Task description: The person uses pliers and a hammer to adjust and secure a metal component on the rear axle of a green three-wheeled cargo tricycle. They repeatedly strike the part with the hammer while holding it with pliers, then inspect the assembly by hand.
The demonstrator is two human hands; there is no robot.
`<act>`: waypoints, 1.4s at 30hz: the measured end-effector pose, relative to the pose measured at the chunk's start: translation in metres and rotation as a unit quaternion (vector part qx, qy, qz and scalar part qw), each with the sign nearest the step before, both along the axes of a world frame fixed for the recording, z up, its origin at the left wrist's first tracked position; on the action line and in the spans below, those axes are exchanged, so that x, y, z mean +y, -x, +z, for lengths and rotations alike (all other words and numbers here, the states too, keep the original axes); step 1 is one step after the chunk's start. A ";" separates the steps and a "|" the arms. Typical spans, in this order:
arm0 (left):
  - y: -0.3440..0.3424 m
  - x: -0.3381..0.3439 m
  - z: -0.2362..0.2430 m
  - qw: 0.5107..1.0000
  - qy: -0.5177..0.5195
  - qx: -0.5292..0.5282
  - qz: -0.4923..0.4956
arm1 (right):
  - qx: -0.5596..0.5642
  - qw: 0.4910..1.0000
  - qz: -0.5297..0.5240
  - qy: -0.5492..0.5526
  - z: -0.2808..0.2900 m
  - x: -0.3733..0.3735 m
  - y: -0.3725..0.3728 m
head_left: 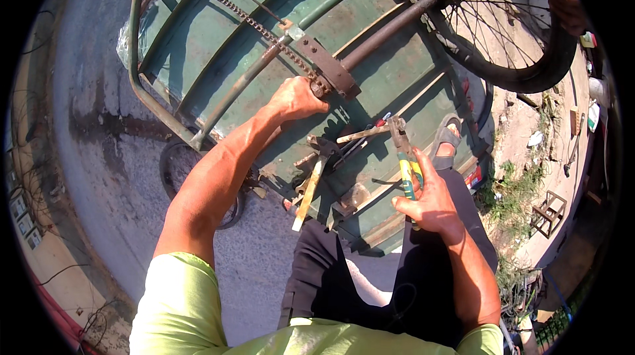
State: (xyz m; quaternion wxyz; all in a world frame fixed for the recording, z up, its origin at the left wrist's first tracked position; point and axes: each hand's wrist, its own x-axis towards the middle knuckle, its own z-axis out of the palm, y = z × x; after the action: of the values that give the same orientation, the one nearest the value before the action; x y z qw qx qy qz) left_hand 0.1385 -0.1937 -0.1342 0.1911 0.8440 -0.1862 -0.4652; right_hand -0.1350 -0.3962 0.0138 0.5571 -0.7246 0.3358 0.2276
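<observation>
The pliers, likely stiff and fairly weighty, best held low on the sleeved handles, sit inside the right hand's curled fingers, head beyond the fingertips. The chain, probably greasy and bendable, runs down to the left hand, stretched forward, knuckles up; whether its bunched, partly hidden fingers pinch anything, I cannot tell.
</observation>
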 end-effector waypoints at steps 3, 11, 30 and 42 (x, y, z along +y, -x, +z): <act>-0.005 0.003 -0.011 0.999 0.028 0.020 -0.016 | -0.017 1.000 -0.013 -0.008 0.001 -0.001 0.000; -0.017 0.006 -0.024 0.992 0.053 0.104 -0.039 | 0.053 0.998 0.021 -0.010 0.006 -0.010 -0.003; 0.032 -0.009 0.027 0.990 -0.035 -0.123 0.064 | -0.001 1.000 0.015 0.024 -0.009 -0.001 0.005; 0.034 -0.011 0.016 0.986 -0.013 -0.160 0.051 | 0.009 0.999 0.029 0.010 -0.007 0.004 0.003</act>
State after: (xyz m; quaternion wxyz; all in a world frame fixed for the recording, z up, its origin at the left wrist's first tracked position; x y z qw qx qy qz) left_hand 0.1048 -0.2044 -0.1177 0.1715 0.9183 -0.1644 -0.3166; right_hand -0.1379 -0.3919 0.0067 0.5403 -0.7373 0.3217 0.2469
